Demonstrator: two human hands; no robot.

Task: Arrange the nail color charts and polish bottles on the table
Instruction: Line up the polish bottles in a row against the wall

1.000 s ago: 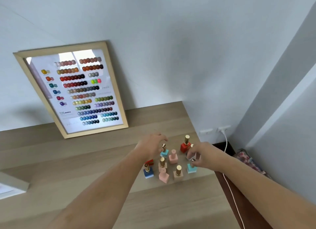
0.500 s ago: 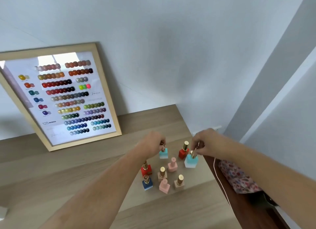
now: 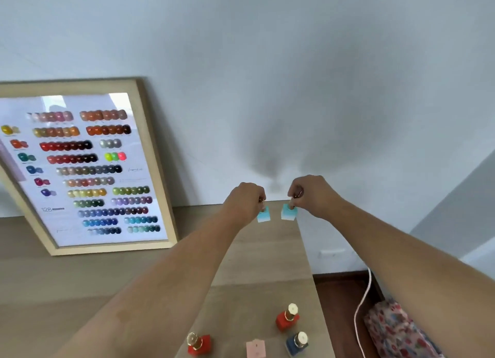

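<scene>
The framed nail color chart (image 3: 80,167) leans against the wall (image 3: 294,63), well to the left of both grips. The only writing on it that reads is "128" at its lower left; the small line beside that number and the faint script near the middle are too blurred to make out. No label shows on any bottle.

The left hand (image 3: 245,202) has its grip pinched together on the cap of a light blue bottle (image 3: 263,215), which hangs just under the fingers near the far edge of the worktop (image 3: 254,264). The right hand (image 3: 313,194) is clamped the same way on the cap of a second light blue bottle (image 3: 288,213), just to the right of the first. The two bottles are close together but apart.

Half a second ago both hands were low among the cluster of bottles, each already on a blue one; now both arms are stretched toward the back of the worktop, and the cluster lies well below the grips. Of it, a red bottle (image 3: 286,319), a dark blue bottle (image 3: 296,343), a pink bottle (image 3: 255,348) and another red bottle (image 3: 199,344) show at the bottom edge. Right of the worktop, a white cord (image 3: 360,309) runs down past a floral cloth (image 3: 393,331).
</scene>
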